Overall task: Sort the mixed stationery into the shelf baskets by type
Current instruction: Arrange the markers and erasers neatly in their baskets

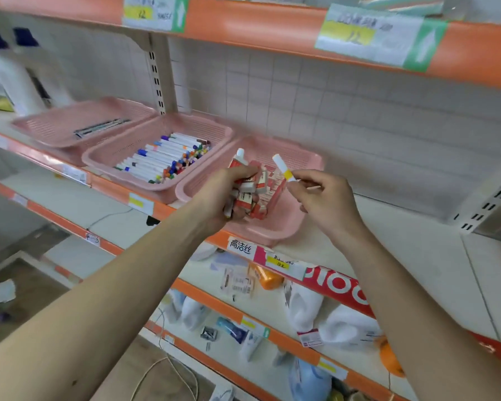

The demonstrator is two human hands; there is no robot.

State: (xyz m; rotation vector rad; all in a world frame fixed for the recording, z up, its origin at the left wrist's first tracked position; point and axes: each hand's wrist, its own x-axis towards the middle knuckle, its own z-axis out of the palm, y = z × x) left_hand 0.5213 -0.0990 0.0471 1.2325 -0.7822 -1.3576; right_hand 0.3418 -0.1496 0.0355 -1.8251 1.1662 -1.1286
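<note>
- Right hand (324, 204) pinches white stick (284, 169) with a yellow band, frame centre, long axis tilted up-left.
- Left hand (229, 192) grips eraser bundle (252, 195) over right basket (272, 235).
- Marker basket (99, 160) lies left of the stick, beyond the left hand, probably its target.

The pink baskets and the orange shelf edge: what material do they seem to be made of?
Pink baskets: likely moulded plastic, matt, judging by the slotted mesh walls and rounded rims. Orange shelf edge: probably painted metal, slightly glossy with soft reflections; the blur leaves this open.
</note>
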